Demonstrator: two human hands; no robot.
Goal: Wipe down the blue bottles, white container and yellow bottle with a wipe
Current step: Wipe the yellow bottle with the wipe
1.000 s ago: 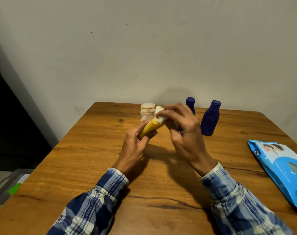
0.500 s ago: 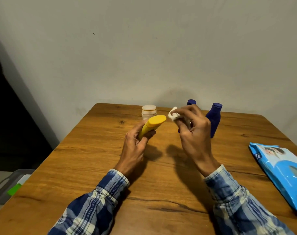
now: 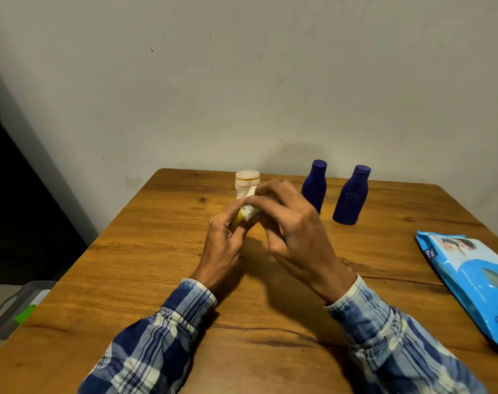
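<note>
My left hand [image 3: 222, 245] grips the yellow bottle [image 3: 238, 219] above the wooden table [image 3: 156, 265]; only a sliver of yellow shows between the fingers. My right hand [image 3: 293, 231] presses a white wipe [image 3: 249, 209] over the bottle's upper end. Behind my hands stands the white container [image 3: 247, 183] with a pale lid, partly hidden by the wipe. Two blue bottles [image 3: 314, 186] [image 3: 351, 196] stand upright to the right of it, apart from my hands.
A blue pack of wipes [image 3: 469, 282] lies flat near the table's right edge. A grey wall rises just behind the table's far edge. On the floor at the lower left sits a grey bin [image 3: 17, 308] with something green in it.
My right hand, which had lifted the wipe away to the right, has come back onto the yellow bottle and covers its top. The left hand kept its hold.
</note>
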